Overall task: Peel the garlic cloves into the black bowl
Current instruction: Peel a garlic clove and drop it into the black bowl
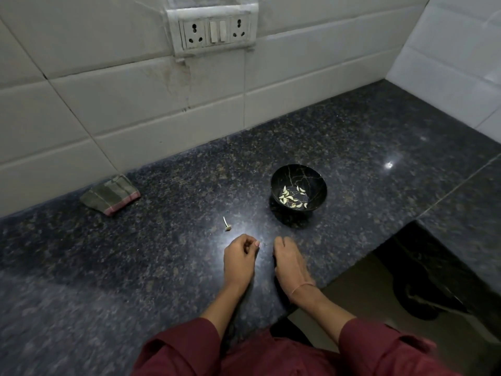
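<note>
A: Starting at the left grip: curled in, thumb close to the fingertips, low over the surface. Cannot tell about a clove or a scrap of skin inside.

B: Same with the right grip: seen from the back only, fingers folded under and hidden. Cannot say holding or bare. Thin thread band on that wrist.

A: So, risk 1: assuming both bare and stopping, with 1 last clove perhaps tucked out of view.

B: Or the reverse: letting something small slip out onto dark speckled stone close to the front edge. Easy to lose there, easy to knock off to the floor.

A: Moving outward: bare garlic stem just ahead of the left grip, apart from it, no cloves visible on it. Looks spent, judging by that.

B: Further out, ahead and to the right: black bowl, upright, peeled cloves scattered on its bottom. Well apart from both grips.

A: Risk 2, then: a toss across that gap instead of a carry. Smooth curved walls, slippery clove; likely to bounce out or miss.

B: Risk 3: loose skin dropped in with the peeled ones. Too small to sort by eye from here.

A: Last, the folded cloth far left against the tiled wall, well clear of everything. No trouble there
</note>
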